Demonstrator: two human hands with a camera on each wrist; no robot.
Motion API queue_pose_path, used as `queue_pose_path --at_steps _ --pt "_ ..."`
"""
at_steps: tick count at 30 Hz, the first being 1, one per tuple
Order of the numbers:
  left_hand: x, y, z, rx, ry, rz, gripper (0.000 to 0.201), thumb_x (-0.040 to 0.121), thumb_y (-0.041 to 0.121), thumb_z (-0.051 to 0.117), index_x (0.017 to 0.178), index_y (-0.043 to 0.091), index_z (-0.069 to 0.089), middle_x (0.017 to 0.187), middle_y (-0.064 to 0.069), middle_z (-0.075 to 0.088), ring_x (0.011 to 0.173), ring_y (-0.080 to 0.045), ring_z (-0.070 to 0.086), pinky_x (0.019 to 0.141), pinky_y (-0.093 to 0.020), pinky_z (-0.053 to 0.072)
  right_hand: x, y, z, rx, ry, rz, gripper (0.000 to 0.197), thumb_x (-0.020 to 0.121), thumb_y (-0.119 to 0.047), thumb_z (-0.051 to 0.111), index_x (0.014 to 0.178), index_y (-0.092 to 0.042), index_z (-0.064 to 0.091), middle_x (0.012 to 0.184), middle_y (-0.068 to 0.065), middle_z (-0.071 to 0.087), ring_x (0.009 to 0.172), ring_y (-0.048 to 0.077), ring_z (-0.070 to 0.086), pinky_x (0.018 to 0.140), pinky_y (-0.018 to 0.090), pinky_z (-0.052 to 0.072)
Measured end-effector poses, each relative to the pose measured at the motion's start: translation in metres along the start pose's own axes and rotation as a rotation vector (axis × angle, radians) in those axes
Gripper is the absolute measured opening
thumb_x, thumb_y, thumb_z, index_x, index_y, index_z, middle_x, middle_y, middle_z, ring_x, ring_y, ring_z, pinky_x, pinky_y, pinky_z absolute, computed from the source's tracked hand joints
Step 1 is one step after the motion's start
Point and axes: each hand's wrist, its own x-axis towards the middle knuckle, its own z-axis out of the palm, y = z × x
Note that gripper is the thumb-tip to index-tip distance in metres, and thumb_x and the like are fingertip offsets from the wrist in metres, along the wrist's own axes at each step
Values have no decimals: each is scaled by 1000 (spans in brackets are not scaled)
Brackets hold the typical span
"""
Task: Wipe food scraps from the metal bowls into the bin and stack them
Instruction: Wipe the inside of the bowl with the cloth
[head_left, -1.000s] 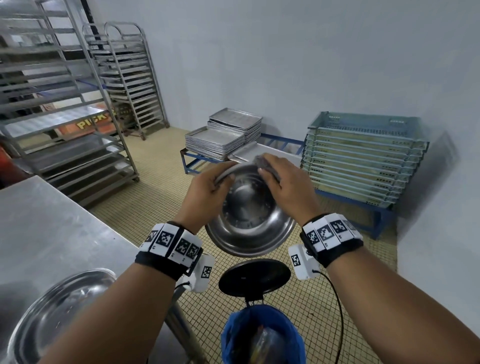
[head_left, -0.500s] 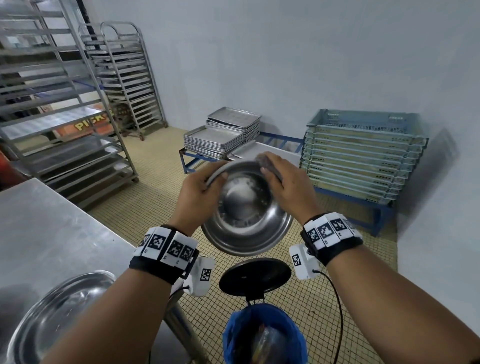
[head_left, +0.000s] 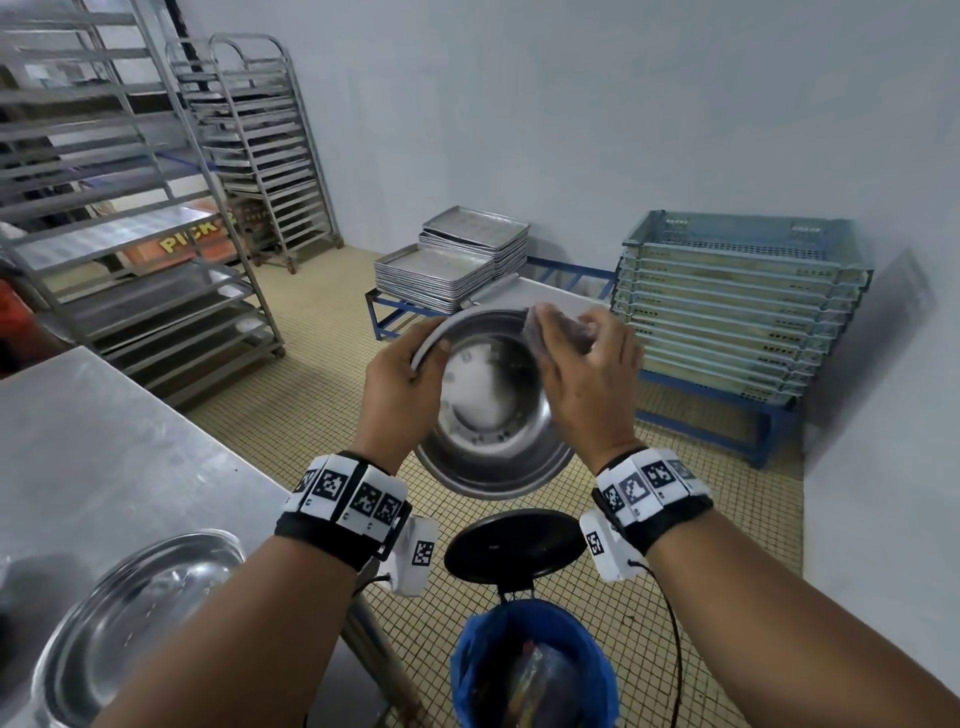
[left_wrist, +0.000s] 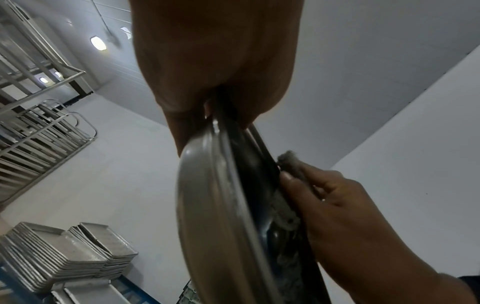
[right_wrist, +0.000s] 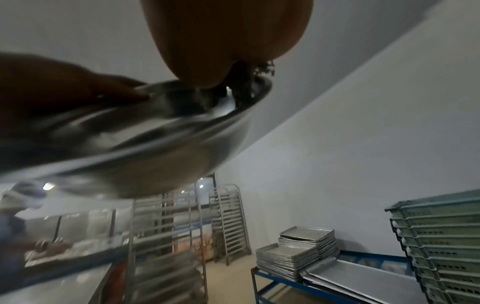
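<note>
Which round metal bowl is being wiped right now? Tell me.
The round metal bowl held tilted above the blue-lined bin: the left hand grips its rim, the right hand presses a grey scouring pad inside. The other metal bowl sits untouched on the steel table.

Shiny steel bowl (head_left: 488, 415), coarse grey scouring pad (head_left: 545, 332), matt steel table (head_left: 104, 457).

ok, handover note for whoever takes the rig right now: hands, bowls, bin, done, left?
Left hand grips the rim of the round steel bowl, tilted above the open blue-lined bin.
Right hand presses a grey scouring pad on the bowl's far inner rim.
A second steel bowl sits on the steel table.
Done: none stacked.
Left: finish wiping, stack both.
</note>
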Motion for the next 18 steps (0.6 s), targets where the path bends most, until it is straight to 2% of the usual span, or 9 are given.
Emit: queue_pose_path --at_steps 2,3,4,6,8,12,15,17,18 --pt "-2 3 3 -7 18 16 25 104 17 63 120 35 71 105 12 77 97 -11 74 89 -43 62 -10 -9 6 59 -83 -89 48 107 -45 36 138 -19 63 110 14 57 96 17 45 84 28 44" --pt "-2 4 4 -11 19 14 27 104 16 63 117 38 71 104 13 77 97 -10 74 89 -43 61 -15 -11 11 92 -146 -119 48 107 -42 36 136 -16 65 108 14 61 95 19 51 80 28 49" --pt "-3 7 6 -6 16 11 28 104 15 62 114 40 70 103 14 77 96 -9 73 89 -41 61 -19 -10 14 117 -198 -139 46 103 -36 39 133 -14 66 109 14 65 95 25 59 78 34 56" --pt "-3 11 6 5 18 17 27 104 15 62 112 40 71 101 14 77 95 -7 73 86 -38 61 -28 -6 19 142 -257 -155 44 94 -24 44 127 -10 68 117 14 69 101 33 66 77 46 62" --pt "-1 11 4 -15 43 28 25 104 15 62 114 34 74 100 10 78 94 -10 73 84 -38 62 -35 -2 22 139 -314 -194 43 93 -21 46 128 -10 68 128 11 68 116 33 62 81 46 62" --pt "3 10 -1 7 71 41 23 104 17 62 120 25 76 102 10 77 97 -7 72 84 -27 58 -51 -3 25 154 -399 -407 43 94 -17 68 137 -12 64 140 6 63 133 27 49 96 41 56" --pt "3 15 1 11 49 42 24 105 18 61 123 24 75 104 10 77 99 -7 71 83 -20 56 -49 -7 25 164 -444 -312 50 104 -31 48 153 -20 45 157 0 45 148 27 33 107 45 47" --pt "4 17 4 9 41 49 24 105 18 60 122 24 76 103 10 77 99 -9 72 85 -26 57 -40 -14 24 138 -493 -275 54 106 -36 37 159 -24 31 166 -1 29 155 28 19 116 48 38" --pt "4 17 4 9 49 48 23 104 18 61 121 24 76 102 11 77 99 -10 72 87 -30 58 -37 -17 24 134 -539 -326 55 106 -37 36 159 -25 30 167 -2 26 155 28 17 117 49 36"
